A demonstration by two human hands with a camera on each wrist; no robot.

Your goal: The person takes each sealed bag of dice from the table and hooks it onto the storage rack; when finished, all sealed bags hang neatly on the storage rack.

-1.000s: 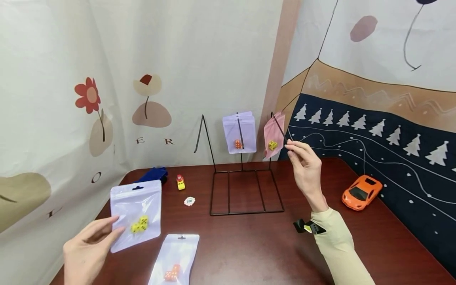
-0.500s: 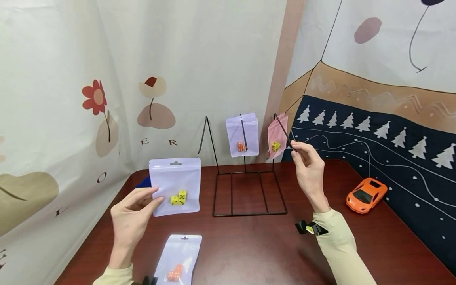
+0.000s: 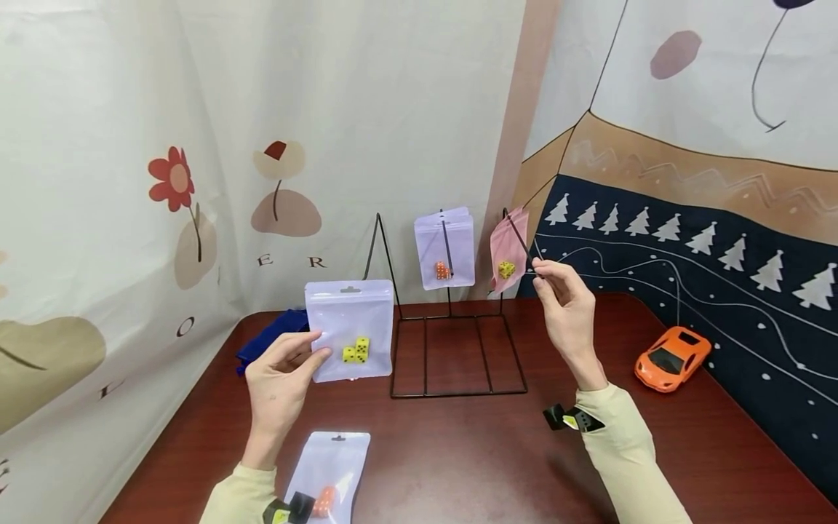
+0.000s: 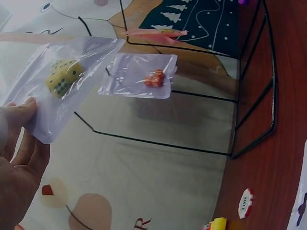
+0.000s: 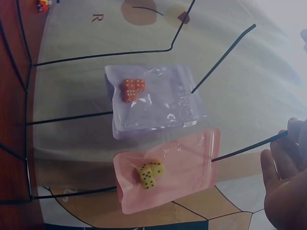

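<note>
My left hand [image 3: 281,386] pinches the left edge of a lilac zip bag [image 3: 340,313] with yellow dice [image 3: 356,351] inside, held upright before the left arm of a black wire display rack [image 3: 458,395]. With fingertips and thumb, my right hand [image 3: 566,313] pinches the front end of the rack's right hook [image 5: 249,146]. On that hook hangs a pink zip bag [image 5: 187,163] of yellow dice. Lilac bags [image 5: 158,103] hang from the middle hook, orange dice showing in the front one. The left hook's tip is hidden behind the held bag.
Another lilac bag [image 3: 337,458] with orange dice lies at the table's front, partly behind the left wrist camera. A blue cloth item [image 3: 271,338] is at the back left, an orange toy car [image 3: 673,359] at right. A poker chip [image 4: 245,203] and small toy car [image 4: 218,224] lie near the rack.
My left hand has carried the lilac bag of yellow dice rightward and up, closer to the rack's left hook, slowing lately. The right hand keeps its hold on the right hook.
</note>
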